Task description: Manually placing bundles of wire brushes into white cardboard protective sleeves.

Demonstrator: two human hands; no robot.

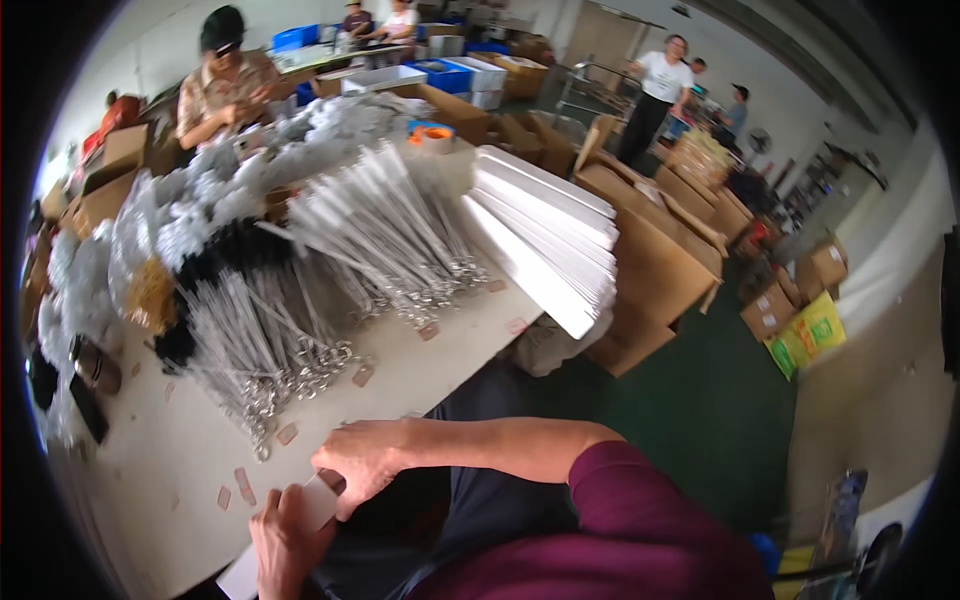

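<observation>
At the table's near edge, my left hand is wrapped round a long, narrow white box, which slants from lower left to upper right. At its upper end my right hand is closed, fingers curled at the box's end; the fingertips are partly hidden. Beyond my hands lies a pile of black-bristled brushes with wire stems and looped ends pointing toward me. Farther right is a pile of white-bristled brushes with similar loops. A fanned stack of long white boxes lies at the table's right edge.
Small pinkish slips dot the table. A roll of orange tape sits at the back, a flask at left. Open cardboard cartons stand right of the table. A person works across it; another person stands farther off.
</observation>
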